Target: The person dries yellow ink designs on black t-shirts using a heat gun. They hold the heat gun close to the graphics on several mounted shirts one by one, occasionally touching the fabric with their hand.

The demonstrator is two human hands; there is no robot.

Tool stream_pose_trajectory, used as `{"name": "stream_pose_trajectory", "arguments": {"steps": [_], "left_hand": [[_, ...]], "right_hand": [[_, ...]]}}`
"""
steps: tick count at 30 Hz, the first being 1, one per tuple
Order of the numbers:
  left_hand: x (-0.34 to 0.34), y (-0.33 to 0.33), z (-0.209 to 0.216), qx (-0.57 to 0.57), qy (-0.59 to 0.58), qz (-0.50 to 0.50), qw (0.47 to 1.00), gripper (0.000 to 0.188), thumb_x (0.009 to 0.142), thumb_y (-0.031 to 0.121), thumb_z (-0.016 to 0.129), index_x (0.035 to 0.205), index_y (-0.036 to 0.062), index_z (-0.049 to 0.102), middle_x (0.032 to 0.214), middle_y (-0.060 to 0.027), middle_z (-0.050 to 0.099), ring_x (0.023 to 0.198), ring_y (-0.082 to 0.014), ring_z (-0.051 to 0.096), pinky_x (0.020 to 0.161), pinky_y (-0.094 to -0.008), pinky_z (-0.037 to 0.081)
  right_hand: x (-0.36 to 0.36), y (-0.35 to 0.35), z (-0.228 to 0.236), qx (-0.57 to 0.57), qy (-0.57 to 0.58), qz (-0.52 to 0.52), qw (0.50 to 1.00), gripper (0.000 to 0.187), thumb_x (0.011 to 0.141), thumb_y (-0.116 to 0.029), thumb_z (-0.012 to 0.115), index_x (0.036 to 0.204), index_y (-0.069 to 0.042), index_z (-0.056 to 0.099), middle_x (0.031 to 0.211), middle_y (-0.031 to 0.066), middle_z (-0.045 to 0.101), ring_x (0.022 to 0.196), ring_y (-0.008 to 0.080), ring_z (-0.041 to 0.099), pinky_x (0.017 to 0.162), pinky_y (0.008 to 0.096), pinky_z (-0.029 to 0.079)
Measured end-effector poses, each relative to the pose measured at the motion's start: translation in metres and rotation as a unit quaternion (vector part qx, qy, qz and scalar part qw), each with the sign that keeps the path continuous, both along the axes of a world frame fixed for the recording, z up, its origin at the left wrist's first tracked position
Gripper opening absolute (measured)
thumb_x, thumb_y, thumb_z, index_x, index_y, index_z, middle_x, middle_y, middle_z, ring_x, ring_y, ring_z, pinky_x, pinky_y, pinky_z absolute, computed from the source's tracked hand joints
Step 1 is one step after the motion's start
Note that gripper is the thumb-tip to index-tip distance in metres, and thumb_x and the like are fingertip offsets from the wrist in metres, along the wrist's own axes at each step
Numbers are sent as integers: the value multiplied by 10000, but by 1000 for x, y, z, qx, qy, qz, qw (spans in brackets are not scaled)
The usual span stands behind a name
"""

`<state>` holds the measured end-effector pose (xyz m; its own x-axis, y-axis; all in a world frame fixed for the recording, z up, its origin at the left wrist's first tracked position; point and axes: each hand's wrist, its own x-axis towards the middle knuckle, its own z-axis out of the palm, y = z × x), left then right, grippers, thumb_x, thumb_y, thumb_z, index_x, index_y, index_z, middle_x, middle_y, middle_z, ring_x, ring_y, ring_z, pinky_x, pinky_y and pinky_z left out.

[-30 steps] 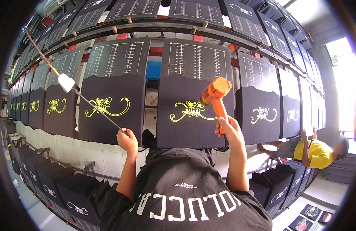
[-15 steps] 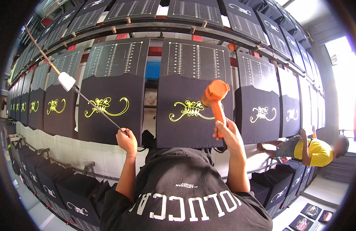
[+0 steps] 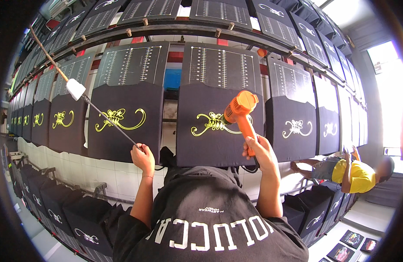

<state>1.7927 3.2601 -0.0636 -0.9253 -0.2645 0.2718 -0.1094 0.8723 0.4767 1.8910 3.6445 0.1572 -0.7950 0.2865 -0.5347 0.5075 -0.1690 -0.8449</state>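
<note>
My right hand (image 3: 263, 153) is wrapped round the handle of an orange heat gun (image 3: 242, 114). Its nozzle points left, over the yellow print (image 3: 214, 122) on a black shirt (image 3: 210, 150) stretched on a board in front of me. My left hand (image 3: 143, 158) is closed on a thin black cord (image 3: 110, 121). Up and to the left, that cord runs taut to a white plug-like block (image 3: 75, 89), from which a brownish line (image 3: 46, 52) continues upward. The cord crosses over the neighbouring black shirt (image 3: 125, 146), which bears a similar yellow print.
Dark boards with white ruler marks (image 3: 223, 65) line the rack on both sides, several carrying black shirts. A metal rail (image 3: 179, 29) with pegs runs behind them. At the right, a person in a yellow shirt (image 3: 362, 177) works at the same row. More shirts (image 3: 88, 222) hang behind me.
The heat gun has shifted slightly left and tilted more over the print. My left hand and the white block have barely moved. The person at the right has shifted their arms.
</note>
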Motion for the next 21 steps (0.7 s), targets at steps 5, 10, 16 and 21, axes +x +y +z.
{"name": "stream_pose_trajectory", "arguments": {"steps": [5,10,16,21], "left_hand": [[-1,0,-1,-8,2,2,1000,88,908,151,636,875,77,602,736,-72,606,761,-294,591,681,-450,475],[-1,1,0,-9,-6,0,1000,92,909,154,639,873,78,601,731,-64,603,755,-294,587,675,-454,470],[-1,1,2,5,8,0,1000,103,914,161,638,875,74,600,732,-71,603,756,-299,585,675,-459,470],[-1,0,0,-5,9,-5,1000,108,914,161,637,874,68,598,742,-76,612,757,-302,587,678,-456,472]], "right_hand": [[8,-1,4,13,-17,-7,1000,245,987,-279,628,983,-38,581,795,15,592,644,99,611,556,232,482],[8,-11,0,-1,7,13,1000,249,984,-276,620,987,-30,581,802,15,592,646,94,603,558,234,485],[3,-21,3,-21,11,68,997,245,986,-267,611,1017,-27,575,780,-1,589,648,89,598,564,240,479],[9,-23,11,4,-6,65,998,254,983,-266,620,1026,-20,574,765,-2,591,650,83,602,573,227,482]]}}
